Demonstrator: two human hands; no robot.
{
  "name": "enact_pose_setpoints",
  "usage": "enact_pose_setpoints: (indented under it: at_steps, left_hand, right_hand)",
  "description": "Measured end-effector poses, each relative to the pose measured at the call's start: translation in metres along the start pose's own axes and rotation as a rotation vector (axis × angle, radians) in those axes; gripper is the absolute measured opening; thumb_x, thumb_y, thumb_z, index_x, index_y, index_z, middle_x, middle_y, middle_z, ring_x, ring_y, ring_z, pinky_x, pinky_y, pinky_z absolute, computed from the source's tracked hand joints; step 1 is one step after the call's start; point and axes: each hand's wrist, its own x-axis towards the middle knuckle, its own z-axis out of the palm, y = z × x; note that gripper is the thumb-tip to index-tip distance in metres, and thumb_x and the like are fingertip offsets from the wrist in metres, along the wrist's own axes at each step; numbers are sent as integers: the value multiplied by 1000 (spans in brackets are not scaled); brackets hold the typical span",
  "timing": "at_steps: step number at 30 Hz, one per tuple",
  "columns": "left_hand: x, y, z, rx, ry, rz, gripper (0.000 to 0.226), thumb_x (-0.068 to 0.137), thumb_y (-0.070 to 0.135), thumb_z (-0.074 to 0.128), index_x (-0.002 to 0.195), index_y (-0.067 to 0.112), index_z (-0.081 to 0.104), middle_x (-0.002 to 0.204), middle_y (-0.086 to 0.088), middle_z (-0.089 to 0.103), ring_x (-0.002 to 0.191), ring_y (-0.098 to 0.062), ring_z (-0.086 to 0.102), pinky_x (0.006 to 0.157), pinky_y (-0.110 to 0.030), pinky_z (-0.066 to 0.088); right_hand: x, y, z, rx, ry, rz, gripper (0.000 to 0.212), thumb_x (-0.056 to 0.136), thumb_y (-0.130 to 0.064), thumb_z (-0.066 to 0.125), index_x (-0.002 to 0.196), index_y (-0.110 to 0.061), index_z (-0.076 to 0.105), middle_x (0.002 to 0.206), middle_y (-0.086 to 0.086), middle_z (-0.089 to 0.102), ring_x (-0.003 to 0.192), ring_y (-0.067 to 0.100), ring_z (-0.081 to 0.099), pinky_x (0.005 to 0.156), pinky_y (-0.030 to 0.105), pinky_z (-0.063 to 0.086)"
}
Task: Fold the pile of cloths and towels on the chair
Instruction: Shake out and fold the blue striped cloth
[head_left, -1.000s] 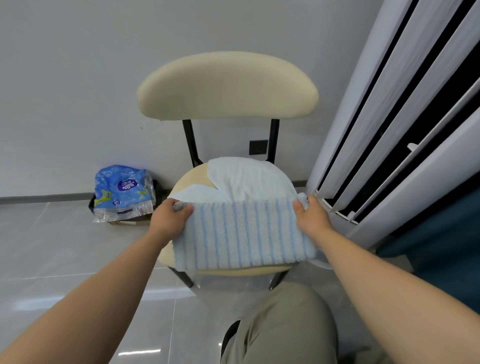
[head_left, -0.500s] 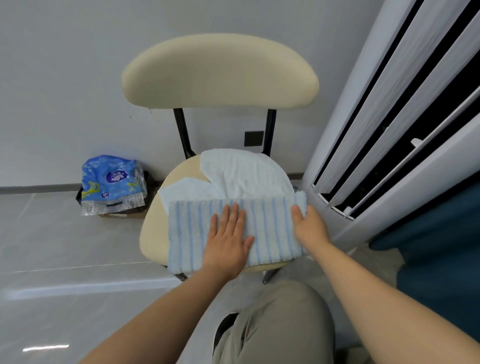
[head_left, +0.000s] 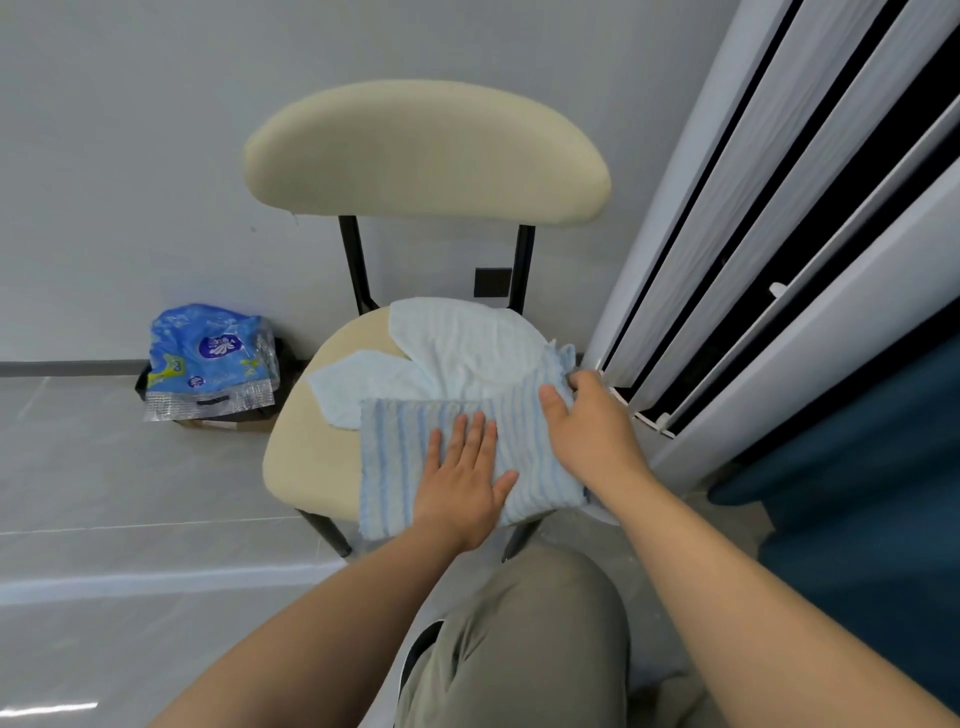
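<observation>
Towel-folding under way: a person leans over a cream padded chair (head_left: 306, 457) with black metal legs, where a blue-and-white striped terry towel (head_left: 395, 467) lies doubled across the front of the seat, its near edge hanging slightly over the rim. The left hand (head_left: 462, 483) lies flat on the towel's middle, fingers straight and close together, pressing down. The right hand (head_left: 587, 421) pinches the far right corner, thumb on top and fingers curled round the edge. This towel appears only part folded, with at least one more fold likely. Two thin pale blue-white cloths (head_left: 467, 343) lie loose and overlapping behind it, not yet folded. A blue plastic pack of tissues (head_left: 208, 358) sits on the grey tiled floor by the wall, well apart. A white slatted upright unit (head_left: 753, 260) stands just beside the seat, crowding the right hand's side, and the person's khaki-clad knee (head_left: 519, 649) is near the front
</observation>
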Motion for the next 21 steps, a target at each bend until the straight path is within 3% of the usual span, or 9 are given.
enact_pose_setpoints:
  at_steps: [3,6,8,10,14,18,21]
  left_hand:
    - [2,-2,-9,-96,-47,28,75,96,60,3,157,19,-14,164,2,-19,149,-17,-24,122,-49,-9]
    - [1,-21,-26,-443,74,44,69,100,49,36,159,20,13,166,-1,12,153,-17,5,124,-44,8]
    - [-7,-45,-39,-594,291,-66,53,96,35,54,145,17,47,150,-4,46,140,-20,40,116,-39,31]
    - [-14,-74,-51,-630,452,-297,32,91,20,62,121,14,65,122,-4,65,111,-22,60,98,-34,45]
    - [-20,-116,-60,-803,351,-704,19,88,23,65,104,15,68,93,1,68,90,-21,64,83,-30,46]
    - [-20,-129,-60,-1050,277,-745,13,87,25,69,89,12,70,79,-2,73,73,-21,72,78,-40,60]
    - [-20,-133,-61,-1092,276,-712,7,86,18,71,83,12,72,74,-3,74,67,-20,72,73,-38,62]
  right_hand:
    - [-6,-18,12,42,-26,-21,37,101,-42,48,127,-15,52,116,6,65,104,24,61,78,28,42]
    - [-11,-35,27,85,-72,-36,31,101,-37,50,122,-15,54,102,-3,60,95,18,60,76,26,41]
    - [-16,-44,43,117,-118,-54,22,100,-34,50,110,-15,56,95,-3,63,86,18,61,72,28,43]
    - [-18,-52,63,122,-161,-65,18,99,-32,49,100,-16,56,89,4,65,79,21,63,66,29,44]
    - [-21,-66,103,65,-242,-57,21,99,-32,47,104,-14,55,93,8,65,82,25,63,68,32,49]
    - [-22,-73,138,6,-282,-40,28,99,-35,46,117,-15,51,107,9,65,92,29,65,78,39,56]
    - [-21,-76,153,-34,-309,-40,32,100,-35,45,124,-14,47,114,10,64,97,29,65,79,39,55]
